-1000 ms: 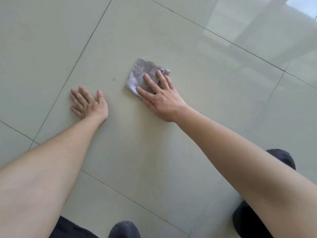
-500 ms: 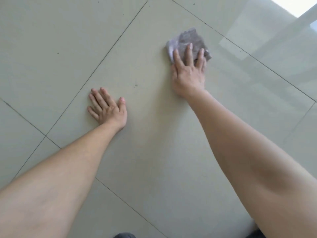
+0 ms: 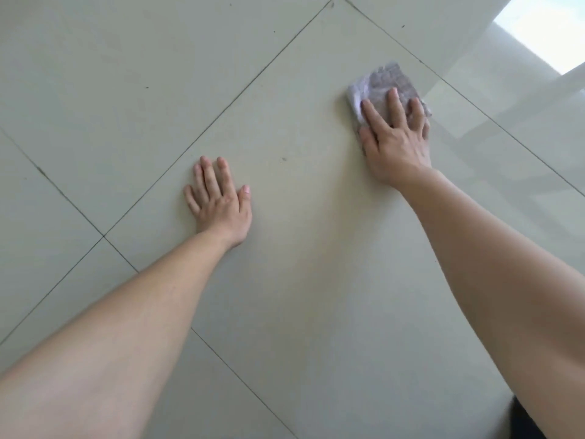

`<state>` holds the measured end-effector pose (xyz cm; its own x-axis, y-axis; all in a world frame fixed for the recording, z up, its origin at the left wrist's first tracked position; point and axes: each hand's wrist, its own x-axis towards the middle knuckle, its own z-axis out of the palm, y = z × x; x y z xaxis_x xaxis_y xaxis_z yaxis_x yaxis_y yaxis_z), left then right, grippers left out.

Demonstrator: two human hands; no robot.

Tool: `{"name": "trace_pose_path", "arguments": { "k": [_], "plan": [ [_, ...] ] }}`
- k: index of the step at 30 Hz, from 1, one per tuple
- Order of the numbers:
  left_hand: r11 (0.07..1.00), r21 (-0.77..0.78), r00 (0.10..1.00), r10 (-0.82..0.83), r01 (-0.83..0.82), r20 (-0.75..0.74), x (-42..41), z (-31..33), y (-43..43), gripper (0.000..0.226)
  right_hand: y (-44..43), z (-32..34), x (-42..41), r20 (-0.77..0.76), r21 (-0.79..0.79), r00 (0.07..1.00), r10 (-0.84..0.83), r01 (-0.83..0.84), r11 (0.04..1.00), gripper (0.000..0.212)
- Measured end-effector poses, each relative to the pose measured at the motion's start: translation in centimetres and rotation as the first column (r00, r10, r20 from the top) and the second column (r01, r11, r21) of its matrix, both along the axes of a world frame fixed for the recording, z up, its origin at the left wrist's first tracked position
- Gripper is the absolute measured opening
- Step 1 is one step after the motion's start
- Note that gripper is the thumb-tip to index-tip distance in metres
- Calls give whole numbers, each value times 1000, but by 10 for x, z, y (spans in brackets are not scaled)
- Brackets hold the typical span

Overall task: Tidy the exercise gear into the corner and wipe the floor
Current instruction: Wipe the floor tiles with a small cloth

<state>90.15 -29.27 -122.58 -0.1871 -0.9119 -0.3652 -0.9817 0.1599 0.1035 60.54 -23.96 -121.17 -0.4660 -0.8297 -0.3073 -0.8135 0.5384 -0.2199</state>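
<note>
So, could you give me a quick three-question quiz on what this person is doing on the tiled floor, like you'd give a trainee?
1. What does the right hand press against the floor? A: a sponge. B: a grey cloth. C: a brush.
2. True or false: the left hand lies flat on the floor with nothing in it.
3. Fill in the blank: the small dark speck on the floor lies between the two ____.

Key: 1 B; 2 true; 3 hands.
</note>
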Motion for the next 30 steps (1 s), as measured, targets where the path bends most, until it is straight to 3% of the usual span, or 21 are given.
{"name": "trace_pose_path", "arguments": {
  "k": [2, 3, 5, 8, 11, 13, 16, 19, 21, 25, 27, 30],
  "plan": [
    [1000, -28, 1000, -5, 5, -1, 1, -2, 2, 67, -31, -2, 26, 10, 5, 995, -104, 104, 995, 51],
    [999, -43, 1000, -9, 9, -6, 1, -3, 3, 67, -44, -2, 42, 26, -2, 997, -77, 77, 997, 51],
    [997, -80, 1000, -19, 17, -24, 2, -5, 5, 66, -58, -1, 81, 35, -23, 992, 125, -124, 992, 50],
    [982, -188, 997, -23, 8, -76, 3, -12, 10, 64, -57, 2, 115, 4, -40, 902, 432, -432, 901, 49],
    [963, -268, 995, -18, -10, -101, 3, -16, 12, 66, -51, 1, 80, -6, -73, 825, 565, -564, 823, 48],
    [958, -285, 994, -19, -12, -108, 4, -17, 11, 66, -50, -1, 30, -57, -51, 888, 456, -458, 887, 51],
    [945, -325, 991, -12, -32, -133, 3, -18, 9, 61, -41, -4, -50, -125, 10, 990, 64, -63, 998, 56],
    [927, -369, 988, 11, -69, -157, 1, -18, 7, 55, -42, -1, -88, -107, 74, 965, -239, 248, 966, 57],
    [927, -371, 990, 9, -62, -141, 0, -18, 8, 56, -57, 0, -76, -98, 63, 962, -254, 261, 963, 56],
    [936, -349, 995, 9, -43, -101, -2, -15, 9, 58, -89, -4, 10, -48, -51, 983, 177, -179, 983, 51],
    [937, -347, 996, 9, -40, -91, -1, -15, 9, 58, -98, -4, 58, -26, -75, 897, 442, -442, 894, 50],
    [936, -350, 997, 1, -28, -78, -1, -15, 9, 58, -107, -8, 100, -34, -99, 677, 735, -734, 672, 49]
  ]
}}
